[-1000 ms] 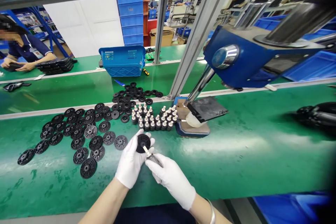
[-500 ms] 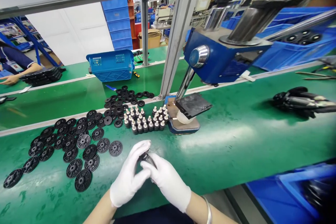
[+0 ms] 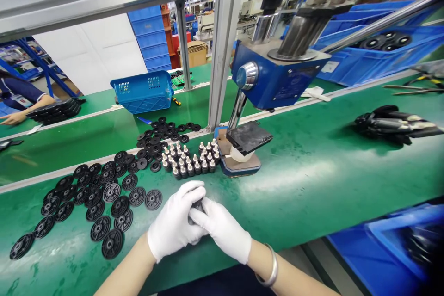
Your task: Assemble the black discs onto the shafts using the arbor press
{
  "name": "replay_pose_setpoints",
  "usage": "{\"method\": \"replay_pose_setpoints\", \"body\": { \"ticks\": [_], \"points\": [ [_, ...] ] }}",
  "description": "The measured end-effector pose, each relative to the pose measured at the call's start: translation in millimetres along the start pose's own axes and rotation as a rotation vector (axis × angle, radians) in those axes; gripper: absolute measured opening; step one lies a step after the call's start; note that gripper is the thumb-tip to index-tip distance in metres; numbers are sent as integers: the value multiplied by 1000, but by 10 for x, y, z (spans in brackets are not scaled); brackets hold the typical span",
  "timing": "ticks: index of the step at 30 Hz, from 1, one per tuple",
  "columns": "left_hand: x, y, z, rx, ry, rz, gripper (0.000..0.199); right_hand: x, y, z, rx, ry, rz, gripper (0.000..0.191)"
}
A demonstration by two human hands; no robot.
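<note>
My left hand (image 3: 176, 223), in a white glove, is closed round a black part (image 3: 197, 204) near the front of the green bench. Wrapped over the same part from the other side is my gloved right hand (image 3: 225, 230). Fingers cover most of the part, so its full shape is hidden. Just beyond the hands, several black pieces with white tips (image 3: 189, 167) stand upright in rows. To their left lie many ribbed black discs (image 3: 111, 193), loose and partly overlapping. Smaller black rings (image 3: 156, 136) are heaped behind them.
A blue hand press (image 3: 277, 74) with a black plate (image 3: 249, 137) stands beyond my hands, by a metal post (image 3: 222, 51). Bundled black parts (image 3: 385, 125) lie right. Blue bins (image 3: 347, 62) stand behind; another bin (image 3: 364, 249) sits low right. A co-worker's arm (image 3: 38, 104) shows far left.
My hands have closed further over the black part, which shows less now. The view has shifted slightly, so the press appears further left. The bench items keep their layout.
</note>
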State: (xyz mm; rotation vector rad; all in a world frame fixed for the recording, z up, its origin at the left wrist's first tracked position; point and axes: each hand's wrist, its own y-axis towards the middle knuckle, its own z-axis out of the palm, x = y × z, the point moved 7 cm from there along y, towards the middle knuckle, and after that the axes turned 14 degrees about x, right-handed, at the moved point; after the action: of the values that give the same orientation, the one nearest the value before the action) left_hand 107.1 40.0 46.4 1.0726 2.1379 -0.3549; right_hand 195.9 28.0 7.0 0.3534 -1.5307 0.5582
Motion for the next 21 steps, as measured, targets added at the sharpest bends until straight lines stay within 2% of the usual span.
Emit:
{"method": "replay_pose_setpoints", "body": {
  "ticks": [2,3,6,7,9,11,14,18,20,21],
  "points": [
    [-25,26,-23,12,-140,-1,71,-15,25,40,59,91,-5,23],
    [-9,28,-38,-21,-212,-25,60,-20,35,60,83,132,-14,25],
    [151,-58,-128,-251,-342,-125,16,-23,43,42,85,249,-52,32],
    [243,-131,-180,-353,-346,-169,16,-17,36,4,66,281,-65,33],
    [467,-337,-303,-544,-300,-281,31,12,12,-109,8,307,-90,34],
    [692,-577,-423,-676,-208,-406,42,57,-8,-213,-35,294,-113,34],
    [905,-846,-541,-755,-184,-440,47,81,9,-254,-39,307,-120,37],
    [980,-1095,-670,-864,-176,-445,50,-6,57,-178,-12,319,-76,39],
    [971,-1138,-713,-838,9,-527,46,-78,57,-164,-10,289,-37,38],
    [967,-1117,-704,-774,139,-570,44,-120,53,-164,-9,265,-9,38]
  ]
}}
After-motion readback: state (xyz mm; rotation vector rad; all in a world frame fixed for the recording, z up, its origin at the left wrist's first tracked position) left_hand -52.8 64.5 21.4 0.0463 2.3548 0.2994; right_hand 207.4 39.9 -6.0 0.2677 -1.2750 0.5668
